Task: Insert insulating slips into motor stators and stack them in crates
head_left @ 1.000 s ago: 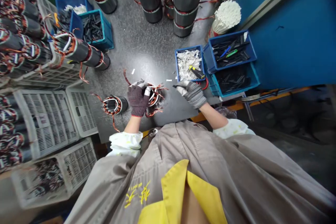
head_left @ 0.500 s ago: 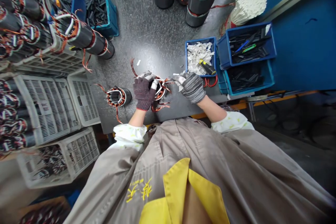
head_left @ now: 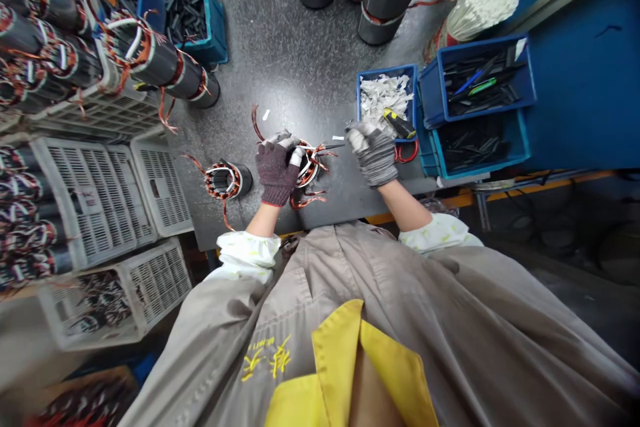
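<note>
Stator (head_left: 311,172) lay on worktable (head_left: 295,73) near front edge, against thumb side of left hand (head_left: 277,168), which gripped its rim. Right hand (head_left: 373,152), fingertips bunched, sat right of stator, just beyond its leads; whether holding anything, could not tell.

Two hands (head_left: 277,167), two nearby cores (head_left: 243,180), three bins (head_left: 485,114) rightward (two blue), one yellow-black tool (head_left: 399,123).

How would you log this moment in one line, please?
left hand: on wound core; right hand: off core, near white-filled blue tray; second core: left of left hand
</note>
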A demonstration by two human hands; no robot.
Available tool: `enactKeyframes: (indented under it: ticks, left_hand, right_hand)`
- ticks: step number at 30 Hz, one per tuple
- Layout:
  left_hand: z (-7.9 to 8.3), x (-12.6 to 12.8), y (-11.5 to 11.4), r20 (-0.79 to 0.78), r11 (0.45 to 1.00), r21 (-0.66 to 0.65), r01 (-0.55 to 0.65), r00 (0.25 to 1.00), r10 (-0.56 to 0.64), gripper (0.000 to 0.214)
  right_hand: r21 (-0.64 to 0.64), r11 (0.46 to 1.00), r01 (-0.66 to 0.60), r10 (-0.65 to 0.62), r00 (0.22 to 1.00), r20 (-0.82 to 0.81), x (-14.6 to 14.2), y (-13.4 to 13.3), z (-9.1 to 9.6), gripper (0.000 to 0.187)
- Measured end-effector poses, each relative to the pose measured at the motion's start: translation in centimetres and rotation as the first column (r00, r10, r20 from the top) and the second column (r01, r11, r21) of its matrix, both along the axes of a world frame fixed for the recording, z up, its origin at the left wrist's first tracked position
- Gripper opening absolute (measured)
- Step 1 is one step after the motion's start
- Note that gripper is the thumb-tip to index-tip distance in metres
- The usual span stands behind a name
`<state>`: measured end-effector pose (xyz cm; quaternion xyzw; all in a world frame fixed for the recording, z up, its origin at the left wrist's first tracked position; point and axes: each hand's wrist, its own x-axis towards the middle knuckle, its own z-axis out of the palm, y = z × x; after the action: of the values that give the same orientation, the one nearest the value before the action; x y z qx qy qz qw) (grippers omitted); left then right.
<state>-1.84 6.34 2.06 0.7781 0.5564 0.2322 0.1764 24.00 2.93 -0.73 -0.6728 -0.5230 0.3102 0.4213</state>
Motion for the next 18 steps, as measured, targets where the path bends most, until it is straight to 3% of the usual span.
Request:
enactKeyframes:
  ticks: [3,6,10,14,18]
  left_hand:
    - [0.1,-0.1,0.1,-0.003,1.0,-0.003,0.006,1.0,-0.006,0.032]
    - [0.2,-0.1,0.2,-0.009,1.0,-0.019,0.001,1.0,-0.001,0.031]
    - [0.2,-0.3,0.2,-0.023,1.0,0.006,-0.008,1.0,0.009,0.03]
    - [0.5,-0.4,0.3,-0.056,0.999,0.036,-0.032,0.998,0.034,0.029]
    - [0.9,-0.4,0.4,-0.1,0.999,0.032,-0.039,0.994,0.042,0.029]
  right_hand:
    - [-0.013,0.999,-0.033,0.033,0.999,-0.04,-2.0,0.5,-0.3,0.022]
    - [0.012,1.0,0.0,0.001,0.996,-0.092,-1.9,0.7,-0.9,0.022]
    - [-0.164,0.985,0.058,-0.081,0.987,-0.138,-0.4,0.2,-2.9,0.022]
    - [-0.275,0.959,-0.065,0.046,0.996,-0.074,-1.1,0.5,-4.3,0.028]
    - [-0.336,0.924,-0.182,0.206,0.978,0.038,-2.2,2.1,-3.8,0.034]
